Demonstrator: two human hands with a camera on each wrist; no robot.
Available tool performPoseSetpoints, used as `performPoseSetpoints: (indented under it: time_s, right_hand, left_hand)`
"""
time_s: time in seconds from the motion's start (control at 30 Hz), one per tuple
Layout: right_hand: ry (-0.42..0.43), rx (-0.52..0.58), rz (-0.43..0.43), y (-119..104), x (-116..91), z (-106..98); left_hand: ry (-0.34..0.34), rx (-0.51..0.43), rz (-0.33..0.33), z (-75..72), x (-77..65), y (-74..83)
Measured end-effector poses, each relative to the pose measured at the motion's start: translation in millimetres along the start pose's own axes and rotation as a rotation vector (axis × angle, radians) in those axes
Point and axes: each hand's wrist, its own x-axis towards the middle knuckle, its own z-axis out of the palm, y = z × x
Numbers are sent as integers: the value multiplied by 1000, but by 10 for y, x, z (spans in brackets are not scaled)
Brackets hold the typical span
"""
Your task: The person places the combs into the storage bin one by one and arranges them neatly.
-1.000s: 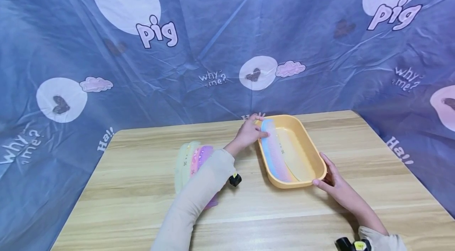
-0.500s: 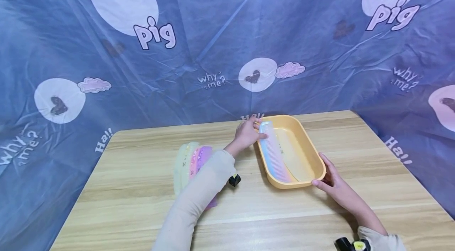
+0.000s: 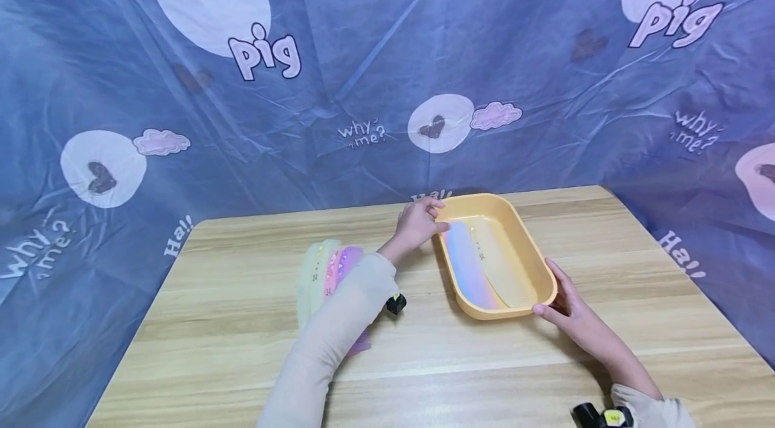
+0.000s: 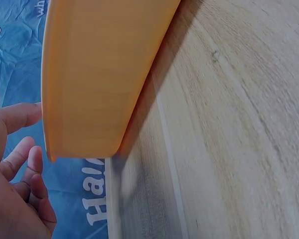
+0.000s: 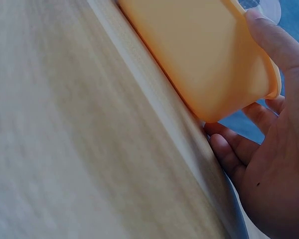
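A yellow plastic tray (image 3: 528, 239) stands on the wooden table. Inside it along the left wall lies a rainbow-tinted comb (image 3: 465, 263), beside a pale yellow comb (image 3: 501, 266). My left hand (image 3: 418, 223) is at the tray's back left rim, thumb over the edge near the rainbow comb's far end. In the left wrist view its thumb meets the rim, and the other fingers hang loosely curled with nothing in them. My right hand (image 3: 572, 313) holds the tray's front right corner, thumb on the rim and fingers around the outer wall.
Left of the tray lies a group of combs: pale green (image 3: 310, 280), pink (image 3: 331, 273) and purple (image 3: 350, 260), partly hidden by my left sleeve (image 3: 339, 320). A blue printed cloth (image 3: 339, 78) hangs behind the table (image 3: 436, 374).
The rainbow comb, held at its far end by my left hand before, has dropped lower and lies in the tray. My left hand has let go and drawn slightly left. The right hand stays put.
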Motion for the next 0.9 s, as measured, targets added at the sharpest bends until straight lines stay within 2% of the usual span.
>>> performPoseSetpoints:
  time_s: [0.37,0.67,0.9]
  right_hand:
    - [10,-8,-7,-2,-7,9]
    - [8,-1,-3,1,-3,17]
    - [19,-12,0,-4,0,14]
  left_hand:
    - [4,-32,6,-70,-23,-24]
    - [-5,-103,-45,-195,-66,-19]
    - [13,-62,-54,-300,-89,-43]
